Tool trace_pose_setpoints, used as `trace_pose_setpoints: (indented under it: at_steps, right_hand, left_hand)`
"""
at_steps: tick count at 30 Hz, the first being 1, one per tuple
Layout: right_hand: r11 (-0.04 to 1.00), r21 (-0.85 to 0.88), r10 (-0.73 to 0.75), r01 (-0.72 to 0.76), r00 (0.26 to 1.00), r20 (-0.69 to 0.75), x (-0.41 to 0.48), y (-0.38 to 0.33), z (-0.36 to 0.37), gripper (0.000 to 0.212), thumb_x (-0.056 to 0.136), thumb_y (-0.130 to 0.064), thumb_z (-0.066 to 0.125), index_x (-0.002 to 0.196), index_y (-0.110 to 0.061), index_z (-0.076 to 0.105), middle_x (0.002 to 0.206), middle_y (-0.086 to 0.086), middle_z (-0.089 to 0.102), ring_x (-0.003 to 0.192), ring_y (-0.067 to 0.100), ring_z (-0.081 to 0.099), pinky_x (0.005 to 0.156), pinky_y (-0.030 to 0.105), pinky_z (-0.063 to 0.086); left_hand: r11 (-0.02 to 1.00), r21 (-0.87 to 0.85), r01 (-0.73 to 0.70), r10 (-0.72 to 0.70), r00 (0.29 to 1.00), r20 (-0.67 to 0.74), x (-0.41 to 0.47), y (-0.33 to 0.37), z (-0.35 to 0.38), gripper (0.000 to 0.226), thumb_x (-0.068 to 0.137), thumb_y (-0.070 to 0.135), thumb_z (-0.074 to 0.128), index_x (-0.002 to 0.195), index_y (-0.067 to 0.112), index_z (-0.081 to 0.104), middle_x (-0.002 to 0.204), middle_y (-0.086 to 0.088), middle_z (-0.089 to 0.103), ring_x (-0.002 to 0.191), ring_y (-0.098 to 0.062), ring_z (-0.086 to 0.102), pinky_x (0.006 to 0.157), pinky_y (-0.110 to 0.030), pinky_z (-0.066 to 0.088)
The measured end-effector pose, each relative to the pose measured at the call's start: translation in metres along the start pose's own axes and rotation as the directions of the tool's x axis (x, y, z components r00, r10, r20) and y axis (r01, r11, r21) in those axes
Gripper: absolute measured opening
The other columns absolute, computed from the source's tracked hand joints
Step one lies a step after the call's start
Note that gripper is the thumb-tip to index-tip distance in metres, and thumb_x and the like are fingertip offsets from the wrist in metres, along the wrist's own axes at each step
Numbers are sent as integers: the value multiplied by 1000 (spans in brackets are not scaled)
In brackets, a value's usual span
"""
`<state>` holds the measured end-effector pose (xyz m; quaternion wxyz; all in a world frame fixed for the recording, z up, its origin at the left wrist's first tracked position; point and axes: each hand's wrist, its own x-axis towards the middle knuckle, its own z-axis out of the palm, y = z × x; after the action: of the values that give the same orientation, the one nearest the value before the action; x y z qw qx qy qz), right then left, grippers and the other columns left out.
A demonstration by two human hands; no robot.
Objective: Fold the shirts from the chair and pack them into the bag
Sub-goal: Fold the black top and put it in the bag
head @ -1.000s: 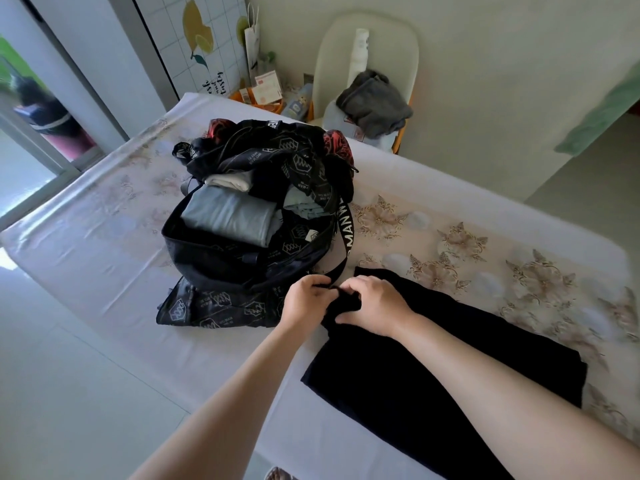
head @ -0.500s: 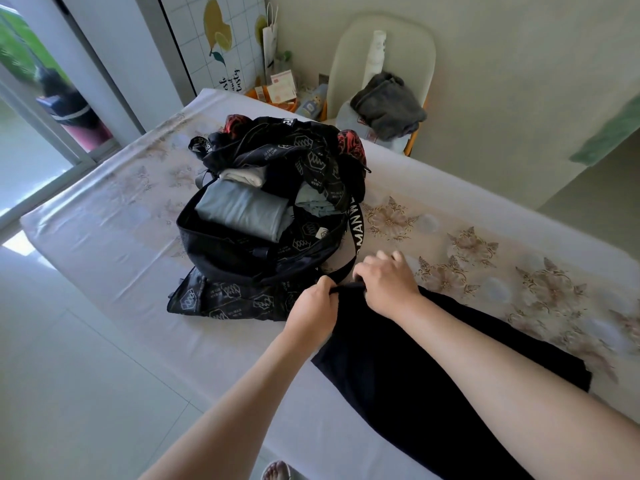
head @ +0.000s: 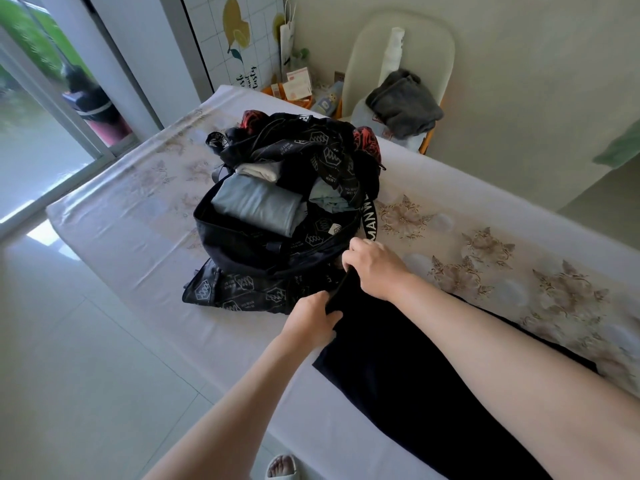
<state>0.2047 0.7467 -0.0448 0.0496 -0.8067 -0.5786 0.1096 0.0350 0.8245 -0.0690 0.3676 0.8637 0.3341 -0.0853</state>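
Observation:
A black shirt (head: pixel 408 382) lies folded lengthwise on the table, running from the bag toward me. My left hand (head: pixel 310 323) grips its near end corner, and my right hand (head: pixel 372 268) grips the far corner of the same end, right beside the bag. The black patterned bag (head: pixel 263 258) stands open on the table, with a folded grey shirt (head: pixel 256 204) and other folded clothes inside. On the cream chair (head: pixel 405 46) behind the table lies a dark grey shirt (head: pixel 403 105) over a pale garment.
The table (head: pixel 131 216) carries a floral cloth and has its edge close to my left arm. Tiled floor and a glass sliding door lie to the left. Small boxes and bottles stand by the wall next to the chair. A slippered foot shows at the bottom.
Both hands have moved apart along the shirt's end; the right hand went farther toward the bag, the left drew nearer to me. The camera has shifted closer.

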Motion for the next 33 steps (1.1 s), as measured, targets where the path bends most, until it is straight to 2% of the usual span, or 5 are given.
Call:
trace_pose_setpoints:
  at_steps: [6, 12, 17, 23, 33]
  right_hand:
    - [994, -59, -107, 93, 946, -305, -36, 25, -8, 36, 64, 11, 57, 69, -21, 71, 81, -3, 59, 84, 26, 51, 77, 40, 40]
    - [977, -214, 60, -7, 968, 242, -121, 60, 27, 58, 71, -20, 43, 121, -32, 69, 118, -5, 60, 117, 22, 48, 112, 40, 25]
    - [993, -89, 86, -84, 996, 15, -114, 38, 40, 58, 82, -14, 27, 129, -21, 60, 133, 6, 55, 119, 29, 53, 101, 42, 41]
    - [974, -154, 204, -164, 935, 291, -84, 29, 60, 76, 96, -18, 49, 158, -31, 7, 165, 4, 4, 144, 28, 25, 115, 44, 27]
    - [852, -465, -106, 239, 950, 294, -57, 14, 51, 39, 84, -11, 62, 122, -22, 62, 113, 4, 61, 105, 27, 55, 100, 43, 38]
  left_hand:
    - [986, 6, -167, 166, 985, 43, -6, 12, 1, 19, 83, 35, 69, 94, 25, 56, 83, 10, 60, 78, -14, 58, 69, -28, 50]
    - [955, 129, -267, 217, 926, 308, -13, 20, 30, 24, 93, 34, 60, 115, 26, 67, 113, 7, 64, 106, -16, 59, 90, -32, 50]
    - [970, 220, -105, 75, 988, 137, -17, 4, 42, 30, 91, 19, 58, 119, 12, 49, 117, -8, 53, 109, -28, 51, 82, -33, 44]
    - [938, 341, -60, -46, 954, 296, -16, -7, 28, 25, 94, 21, 57, 114, 7, 64, 113, -11, 63, 104, -29, 60, 79, -33, 48]
    - [963, 264, -48, -39, 948, 317, -29, -1, 27, 24, 85, 28, 58, 98, 9, 64, 89, -6, 63, 80, -22, 56, 63, -30, 43]
